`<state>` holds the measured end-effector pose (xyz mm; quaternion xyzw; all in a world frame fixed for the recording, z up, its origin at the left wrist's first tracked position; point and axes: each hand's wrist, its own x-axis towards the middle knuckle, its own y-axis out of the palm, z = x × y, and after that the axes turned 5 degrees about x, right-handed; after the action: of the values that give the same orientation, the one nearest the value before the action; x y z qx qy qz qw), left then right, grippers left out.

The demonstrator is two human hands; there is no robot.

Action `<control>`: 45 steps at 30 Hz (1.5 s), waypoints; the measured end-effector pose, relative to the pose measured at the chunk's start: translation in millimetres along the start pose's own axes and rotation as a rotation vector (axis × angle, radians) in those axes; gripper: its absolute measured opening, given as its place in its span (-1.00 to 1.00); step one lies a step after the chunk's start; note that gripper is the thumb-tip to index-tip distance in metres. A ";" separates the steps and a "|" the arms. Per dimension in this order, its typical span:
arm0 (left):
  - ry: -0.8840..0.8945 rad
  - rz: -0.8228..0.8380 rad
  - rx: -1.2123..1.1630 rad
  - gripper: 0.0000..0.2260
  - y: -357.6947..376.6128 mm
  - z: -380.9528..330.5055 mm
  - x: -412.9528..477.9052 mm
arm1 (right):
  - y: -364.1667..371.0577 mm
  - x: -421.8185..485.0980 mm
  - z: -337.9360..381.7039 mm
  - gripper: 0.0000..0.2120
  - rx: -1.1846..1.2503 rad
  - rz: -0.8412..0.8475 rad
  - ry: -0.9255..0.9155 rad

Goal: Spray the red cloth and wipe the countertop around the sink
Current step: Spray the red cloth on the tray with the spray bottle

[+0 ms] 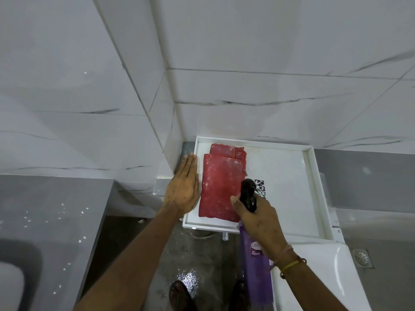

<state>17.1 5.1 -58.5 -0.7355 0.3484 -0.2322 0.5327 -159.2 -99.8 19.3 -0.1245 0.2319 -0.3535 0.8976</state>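
A folded red cloth (pixel 221 185) lies flat in the left part of a white tray (pixel 312 176). My right hand (pixel 258 218) grips a purple spray bottle (pixel 254 261) by its neck, and the black nozzle (pixel 248 194) sits over the cloth's right edge. My left hand (pixel 183 187) is flat with its fingers together, resting on the tray's left rim beside the cloth. A grey countertop (pixel 51 212) with white specks lies at the left, and part of a sink basin (pixel 13 277) shows at its lower left.
White marble-look tiled walls meet in a corner behind the tray. A white fixture (pixel 314 277) sits below the tray at the right. A floor drain (pixel 362 258) is at the far right. My sandalled feet (pixel 182 297) stand on wet grey floor.
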 end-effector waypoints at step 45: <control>-0.009 -0.012 -0.039 -0.43 0.5 -0.2 -1.7 | -14.1 -10.4 16.9 -0.62 0.071 0.045 -0.033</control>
<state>15.7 6.2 -58.9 -0.7490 0.3457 -0.2252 0.5184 -165.5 -101.7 42.7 -0.0932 0.2072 -0.3390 0.9129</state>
